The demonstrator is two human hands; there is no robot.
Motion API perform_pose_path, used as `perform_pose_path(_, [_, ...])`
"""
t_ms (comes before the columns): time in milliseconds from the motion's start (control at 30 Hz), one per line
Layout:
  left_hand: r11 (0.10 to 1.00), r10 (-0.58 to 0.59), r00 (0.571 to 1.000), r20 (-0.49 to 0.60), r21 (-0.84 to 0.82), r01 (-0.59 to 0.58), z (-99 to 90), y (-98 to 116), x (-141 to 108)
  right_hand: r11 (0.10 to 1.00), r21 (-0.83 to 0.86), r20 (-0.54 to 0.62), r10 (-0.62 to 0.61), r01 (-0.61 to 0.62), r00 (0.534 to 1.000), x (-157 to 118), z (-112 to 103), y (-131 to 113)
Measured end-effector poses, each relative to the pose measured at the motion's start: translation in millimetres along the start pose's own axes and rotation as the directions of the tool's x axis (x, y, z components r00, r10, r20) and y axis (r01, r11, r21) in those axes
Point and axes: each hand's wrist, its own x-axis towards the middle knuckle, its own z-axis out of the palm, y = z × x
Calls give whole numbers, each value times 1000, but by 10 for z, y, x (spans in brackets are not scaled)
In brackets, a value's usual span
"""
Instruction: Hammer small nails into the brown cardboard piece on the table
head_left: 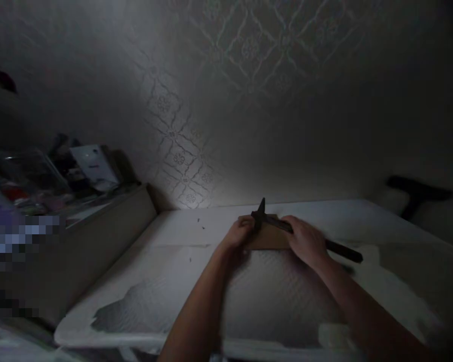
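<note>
In the head view, my right hand is closed around the handle of a dark hammer. The handle's end sticks out to the right of that hand, and the pointed head is over the left part of a flat brown board. My left hand has its fingers curled on the board's left end, right beside the hammer head. Whether those fingers also pinch something small, such as a nail, is too dark to see. Beneath lies a white table with a worn grey patch.
At left, a raised shelf carries a white box, a clear plastic case and other clutter. A patterned wall rises behind the table. Some dark T-shaped object is at the right. Several small dark bits lie on the tabletop.
</note>
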Motion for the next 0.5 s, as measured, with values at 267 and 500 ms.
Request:
perform_pose_path(267, [980, -120, 992, -26, -163, 115, 40, 90, -20, 999, 30, 14, -23, 23, 1000, -3, -21, -36])
perform_pose_path(500, [964, -189, 980, -69, -205, 172, 72, 169, -97, 999, 37, -3, -27, 27, 1000, -5, -12, -28])
